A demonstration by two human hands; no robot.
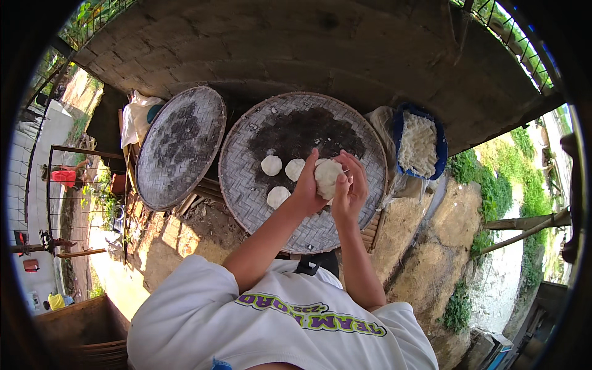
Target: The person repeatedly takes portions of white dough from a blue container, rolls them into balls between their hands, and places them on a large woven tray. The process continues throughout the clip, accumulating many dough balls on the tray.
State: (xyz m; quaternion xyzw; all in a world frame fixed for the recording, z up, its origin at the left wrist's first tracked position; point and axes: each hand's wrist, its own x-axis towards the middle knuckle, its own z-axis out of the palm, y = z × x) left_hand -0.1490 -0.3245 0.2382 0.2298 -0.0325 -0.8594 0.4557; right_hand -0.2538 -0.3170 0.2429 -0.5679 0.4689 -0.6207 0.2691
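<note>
- Far left, there's a smaller woven tray (180,148) with a dark stain in the middle. No white rounds on it, so nothing done over there as far as anyone can see.
- Next over is the big woven tray (239,169), where the finished stuff seems to be. Three white rounds (271,165) show clearly on its left half, set apart from the hands. Bits of white peek out behind and below the fingers too, but the hands block the count.
- Over the right half of that tray, the left grip (306,190) is curled against one side of a white lump (328,179).
- The right grip (351,190) closes in on the other side, so the lump sits snugly between both. It's roundish already; probably partway shaped and not set down yet.
- Far right, beside the big tray, a blue tub (441,148) holds a loose white mass (418,147). Looks like plenty left to shape, honestly.
</note>
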